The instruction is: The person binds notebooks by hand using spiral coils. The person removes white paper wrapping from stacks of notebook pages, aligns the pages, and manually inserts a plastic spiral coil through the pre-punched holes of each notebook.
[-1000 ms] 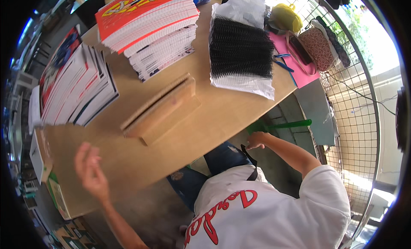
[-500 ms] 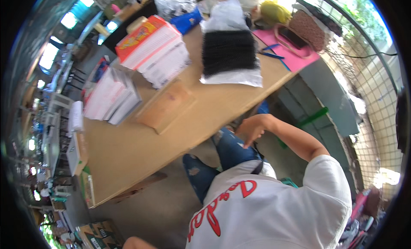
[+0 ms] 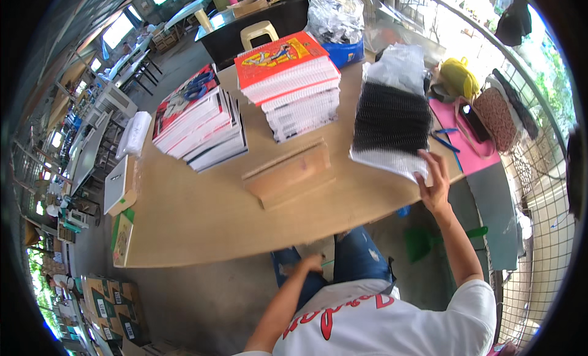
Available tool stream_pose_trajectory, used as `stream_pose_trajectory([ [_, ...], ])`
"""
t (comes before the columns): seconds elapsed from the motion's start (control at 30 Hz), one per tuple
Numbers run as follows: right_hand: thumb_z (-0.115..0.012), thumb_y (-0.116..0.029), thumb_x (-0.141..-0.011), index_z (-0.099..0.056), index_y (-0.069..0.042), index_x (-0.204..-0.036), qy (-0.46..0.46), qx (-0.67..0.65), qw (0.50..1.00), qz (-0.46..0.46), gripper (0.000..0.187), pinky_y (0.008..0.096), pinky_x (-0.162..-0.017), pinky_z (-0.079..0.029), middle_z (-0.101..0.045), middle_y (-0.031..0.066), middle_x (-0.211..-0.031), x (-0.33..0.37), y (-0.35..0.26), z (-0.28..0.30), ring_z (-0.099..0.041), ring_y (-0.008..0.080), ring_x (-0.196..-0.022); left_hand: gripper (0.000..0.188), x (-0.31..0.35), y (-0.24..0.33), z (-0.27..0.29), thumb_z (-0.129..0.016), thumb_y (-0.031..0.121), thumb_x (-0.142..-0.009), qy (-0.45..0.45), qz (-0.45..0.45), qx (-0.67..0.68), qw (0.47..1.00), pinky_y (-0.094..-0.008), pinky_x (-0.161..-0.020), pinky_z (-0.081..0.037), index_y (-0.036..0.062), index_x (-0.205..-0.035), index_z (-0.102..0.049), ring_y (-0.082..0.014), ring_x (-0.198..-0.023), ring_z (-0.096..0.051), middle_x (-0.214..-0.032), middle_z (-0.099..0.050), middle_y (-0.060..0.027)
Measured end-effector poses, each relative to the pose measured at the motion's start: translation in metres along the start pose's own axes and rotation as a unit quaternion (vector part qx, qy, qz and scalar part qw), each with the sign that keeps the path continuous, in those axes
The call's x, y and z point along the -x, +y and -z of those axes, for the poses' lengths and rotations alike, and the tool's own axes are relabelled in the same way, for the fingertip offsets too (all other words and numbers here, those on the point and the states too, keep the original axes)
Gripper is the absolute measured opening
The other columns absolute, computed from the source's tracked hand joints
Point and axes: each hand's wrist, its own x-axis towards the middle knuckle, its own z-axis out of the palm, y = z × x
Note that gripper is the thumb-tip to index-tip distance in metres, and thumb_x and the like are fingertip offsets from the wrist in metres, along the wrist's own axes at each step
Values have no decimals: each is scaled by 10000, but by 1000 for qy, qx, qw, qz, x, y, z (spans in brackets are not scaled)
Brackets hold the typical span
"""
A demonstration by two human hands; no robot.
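My right hand (image 3: 435, 183) is at the near right corner of a white-backed bundle (image 3: 389, 161), fingers and thumb closed on its edge. Rows of black binding coils (image 3: 392, 117) cover the bundle, and clear plastic (image 3: 401, 65) lies at its far end. Low over my lap, below the table edge, is my left hand (image 3: 313, 262); its fingers are too small and blurred to read. A folded cardboard piece (image 3: 297, 172) lies mid-table. Behind it rises a tall stack of red-covered books (image 3: 291, 80), with a second book stack (image 3: 202, 123) to its left.
Blue pens or tools (image 3: 445, 142) and a phone (image 3: 474, 122) lie on a pink sheet (image 3: 471, 163) at the right, near a yellow pouch (image 3: 459, 77) and a brown woven bag (image 3: 495, 111). A green dustpan (image 3: 419, 243) is below the table. Cartons (image 3: 113, 307) stand at lower left.
My right hand has moved from my lap up to the bundle's corner and closed on it. My left hand has come into view over my lap. The view has turned and steadied.
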Motion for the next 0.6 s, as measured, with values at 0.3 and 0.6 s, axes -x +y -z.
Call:
stream_pose_trajectory([
  [0.3, -459, -730, -883, -183, 44, -1542, -68, 126, 986, -90, 1054, 603, -1164, -158, -238, 310, -1552, 28, 87, -21, -192, 479, -1461, 514, -81, 14, 6, -667, 292, -836, -320, 34, -19, 946, -429, -1007, -476, 50, -1287, -630, -350, -1140, -623, -1294, -637, -193],
  [0.6, -511, -738, -856, -199, -21, -1558, -148, 131, 972, -128, 1051, 626, -1154, -165, -199, 311, -1559, 24, 87, -22, -153, 507, -1464, 512, -65, 26, 64, -662, 294, -854, -241, 54, -5, 969, -421, -997, -479, 46, -1299, -620, -341, -1116, -635, -1284, -645, -192],
])
